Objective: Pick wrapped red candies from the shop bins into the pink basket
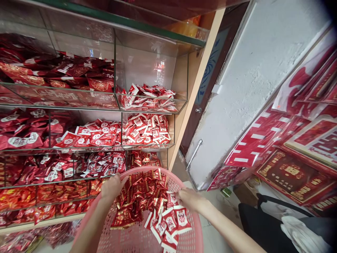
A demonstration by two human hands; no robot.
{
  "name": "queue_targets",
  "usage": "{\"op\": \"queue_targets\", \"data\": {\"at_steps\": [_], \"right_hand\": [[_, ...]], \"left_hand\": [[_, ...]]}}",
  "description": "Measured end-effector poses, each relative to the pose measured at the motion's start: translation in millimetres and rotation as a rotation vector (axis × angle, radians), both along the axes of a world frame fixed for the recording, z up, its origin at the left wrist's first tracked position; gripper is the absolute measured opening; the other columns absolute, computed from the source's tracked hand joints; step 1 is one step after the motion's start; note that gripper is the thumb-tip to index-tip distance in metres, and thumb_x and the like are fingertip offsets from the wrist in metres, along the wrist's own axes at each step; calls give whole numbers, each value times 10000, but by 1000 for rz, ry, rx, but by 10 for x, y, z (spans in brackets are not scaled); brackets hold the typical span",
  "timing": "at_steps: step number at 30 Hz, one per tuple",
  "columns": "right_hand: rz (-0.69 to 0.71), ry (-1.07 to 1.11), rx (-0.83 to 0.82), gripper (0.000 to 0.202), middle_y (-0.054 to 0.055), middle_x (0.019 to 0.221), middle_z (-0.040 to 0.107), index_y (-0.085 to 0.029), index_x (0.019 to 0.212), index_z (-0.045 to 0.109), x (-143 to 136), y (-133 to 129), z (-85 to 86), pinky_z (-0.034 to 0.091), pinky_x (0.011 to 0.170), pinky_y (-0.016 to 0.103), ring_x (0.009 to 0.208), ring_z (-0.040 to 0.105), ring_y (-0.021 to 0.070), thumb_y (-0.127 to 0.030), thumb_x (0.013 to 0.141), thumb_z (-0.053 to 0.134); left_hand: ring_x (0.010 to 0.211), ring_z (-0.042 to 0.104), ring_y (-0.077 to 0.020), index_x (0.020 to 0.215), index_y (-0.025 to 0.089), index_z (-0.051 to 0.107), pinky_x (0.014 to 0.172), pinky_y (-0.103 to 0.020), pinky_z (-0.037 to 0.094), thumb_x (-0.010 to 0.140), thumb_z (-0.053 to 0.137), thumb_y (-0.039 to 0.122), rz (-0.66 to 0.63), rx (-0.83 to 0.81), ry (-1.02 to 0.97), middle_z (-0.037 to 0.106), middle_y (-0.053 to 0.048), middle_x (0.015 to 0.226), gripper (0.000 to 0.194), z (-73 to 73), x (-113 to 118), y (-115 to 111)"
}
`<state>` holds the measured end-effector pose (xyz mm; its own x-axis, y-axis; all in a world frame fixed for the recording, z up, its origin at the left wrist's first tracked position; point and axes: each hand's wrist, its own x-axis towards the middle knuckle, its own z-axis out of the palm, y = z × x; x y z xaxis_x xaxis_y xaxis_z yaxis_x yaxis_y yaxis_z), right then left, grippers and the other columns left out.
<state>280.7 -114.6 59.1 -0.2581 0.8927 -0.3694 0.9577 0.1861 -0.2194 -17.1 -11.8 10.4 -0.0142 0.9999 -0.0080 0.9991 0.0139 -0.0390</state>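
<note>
A round pink plastic basket (198, 228) with a perforated wall is in front of me, tilted. Inside it, shiny red-and-gold wrapped candies (139, 195) lie toward the back and left. Red-and-white candy packets (170, 223) lie at the right and front. My left hand (112, 189) is closed on the basket's left rim, its thumb over the inner side. On the right rim, my right hand (188, 198) is closed, beside the red-and-white packets. The undersides of both hands' fingers are hidden.
Glass shelf compartments (147, 144) with red candy packets fill the left and centre. A dark door (202, 88) stands beyond the shelf. Red decorations (252, 140) hang along the white wall (244, 52). A black chair (258, 225) with white cloth stands at lower right.
</note>
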Motion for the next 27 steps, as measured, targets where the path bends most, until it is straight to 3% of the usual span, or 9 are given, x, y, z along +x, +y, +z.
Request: {"op": "queue_targets", "data": {"at_steps": [5,9,13,16,22,27], "right_hand": [[30,-55,149,274,90,813,663,-177,777,628,-87,-76,47,356,579,256,768,605,198,-60,750,381],[88,-66,1,108,64,685,646,-165,676,624,-156,-146,127,307,495,245,654,591,184,-164,699,519],[89,-90,-104,148,37,546,585,-159,551,586,-233,-112,248,247,441,240,547,541,152,-224,684,576],[64,45,101,134,31,644,615,-176,650,606,-295,65,461,261,472,233,589,544,142,-263,736,552],[-24,446,552,127,0,741,596,-198,884,562,-627,689,951,353,603,230,664,536,126,-291,833,493],[54,488,806,283,51,1048,517,-227,1108,511,-1004,1029,1011,398,693,269,757,527,132,-250,826,521]], "left_hand": [[791,637,-300,1003,103,554,628,-334,449,836,258,551,-9,36,10,656,-163,814,562,-37,-8,-3],[776,636,-306,1013,88,554,607,-341,452,837,232,561,-22,50,6,655,-176,808,598,-72,-21,11],[775,635,-302,1011,87,562,607,-344,456,838,243,551,-16,27,-12,656,-176,796,589,-69,-23,15],[792,636,-291,1003,93,564,630,-334,459,844,239,546,-8,40,-8,660,-166,820,580,-39,-13,-4],[797,636,-287,1020,82,560,638,-335,458,850,234,532,-4,30,-23,660,-166,849,581,-11,-1,-30],[781,639,-286,1038,89,558,626,-331,459,847,257,533,-6,67,-5,661,-159,831,570,-81,-26,-5]]}}
